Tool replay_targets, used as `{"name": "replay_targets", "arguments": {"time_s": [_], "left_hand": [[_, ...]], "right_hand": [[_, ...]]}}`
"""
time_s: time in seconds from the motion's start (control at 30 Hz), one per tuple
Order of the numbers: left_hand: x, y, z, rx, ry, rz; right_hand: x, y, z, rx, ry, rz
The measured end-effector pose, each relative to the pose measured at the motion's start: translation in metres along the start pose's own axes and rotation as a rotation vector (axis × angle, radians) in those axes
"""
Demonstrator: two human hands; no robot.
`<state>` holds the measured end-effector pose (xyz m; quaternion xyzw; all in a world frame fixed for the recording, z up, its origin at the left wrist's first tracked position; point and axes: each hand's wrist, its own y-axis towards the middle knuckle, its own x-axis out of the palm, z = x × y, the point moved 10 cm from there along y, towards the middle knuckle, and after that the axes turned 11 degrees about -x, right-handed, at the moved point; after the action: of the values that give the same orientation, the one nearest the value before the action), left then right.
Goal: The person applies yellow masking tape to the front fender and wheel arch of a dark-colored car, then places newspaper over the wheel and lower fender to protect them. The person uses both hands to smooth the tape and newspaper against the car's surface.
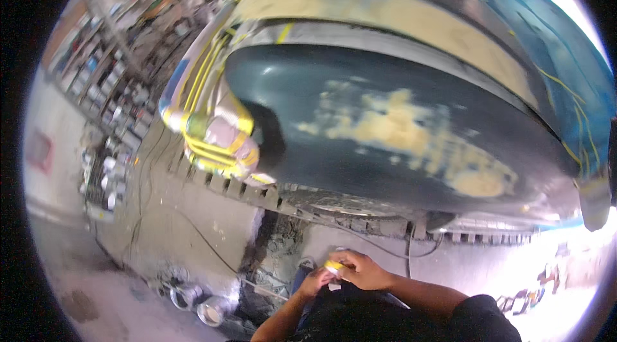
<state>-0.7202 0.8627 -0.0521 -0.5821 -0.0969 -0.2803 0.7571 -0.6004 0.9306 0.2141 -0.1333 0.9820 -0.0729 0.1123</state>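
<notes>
Close in front of my body, low in the middle of the view, my two hands meet. My right hand (362, 270) is closed, its fingers curled over a small yellow-and-white thing (333, 266) whose kind is too blurred to tell. Against its other side my left hand (313, 283) is also closed, fingers pinched on it. Beyond both hands, apart from them, stands a dark, curved vehicle body panel (289, 85) with sanded-looking patches of pale yellow filler (393, 122).
Wrapped, yellow-taped parts (218, 140) jut out at the panel's left end. Blue sheeting (536, 34) drapes the right side. A hose (385, 254) runs below the panel. Round cans (211, 311) stand on the floor at lower left, and crowded shelves (96, 78) line the far left.
</notes>
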Motion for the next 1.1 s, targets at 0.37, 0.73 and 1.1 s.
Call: {"name": "replay_targets", "arguments": {"time_s": [0.37,0.73,1.1], "left_hand": [[0.239,-0.177,0.055,-0.335,-0.047,-0.86],[0.393,-0.199,-0.016,-0.414,0.677,-0.967],[0.524,-0.159,-0.152,-0.706,0.671,-0.928]], "right_hand": [[-0.054,-0.088,-0.116,-0.406,0.403,0.794],[-0.125,-0.304,-0.055,-0.413,0.347,1.448],[-0.163,-0.542,-0.048,-0.469,0.068,1.771]]}}
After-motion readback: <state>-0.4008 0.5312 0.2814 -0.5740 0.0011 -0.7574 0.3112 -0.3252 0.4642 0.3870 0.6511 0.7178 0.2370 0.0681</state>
